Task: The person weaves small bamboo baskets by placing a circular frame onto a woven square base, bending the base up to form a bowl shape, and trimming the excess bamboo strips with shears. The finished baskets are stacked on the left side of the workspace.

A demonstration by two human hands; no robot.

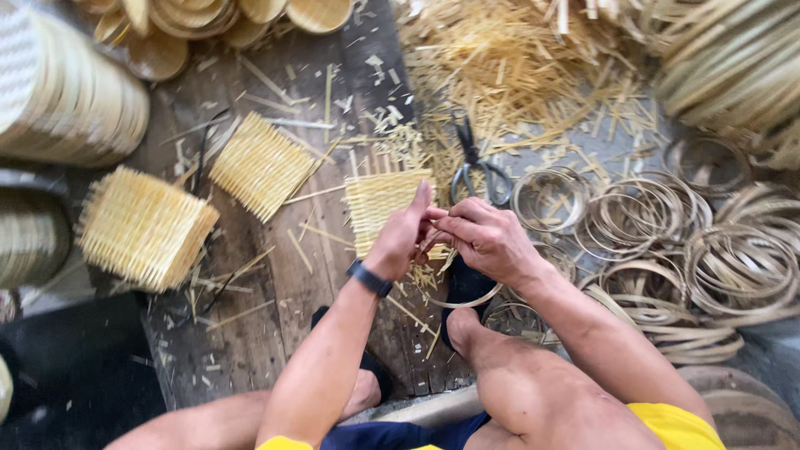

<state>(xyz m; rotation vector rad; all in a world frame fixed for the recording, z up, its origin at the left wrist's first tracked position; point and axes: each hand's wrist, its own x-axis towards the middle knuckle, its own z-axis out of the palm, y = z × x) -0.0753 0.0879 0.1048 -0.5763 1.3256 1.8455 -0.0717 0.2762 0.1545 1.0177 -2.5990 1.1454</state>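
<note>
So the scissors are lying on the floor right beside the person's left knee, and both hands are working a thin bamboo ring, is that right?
Not quite. The scissors lie on the floor beyond the hands, up by the pile of bamboo offcuts, not beside the left knee. The head view shows this. The rest holds: the left hand and right hand are both working a thin bamboo ring.

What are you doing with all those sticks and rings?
A person sits on a wooden floor strewn with bamboo scraps. Both hands, the left hand and right hand, meet on a thin bamboo ring in front of a small woven mat. Scissors lie just beyond, with loose rings at the right and two more woven mats at the left.
</note>
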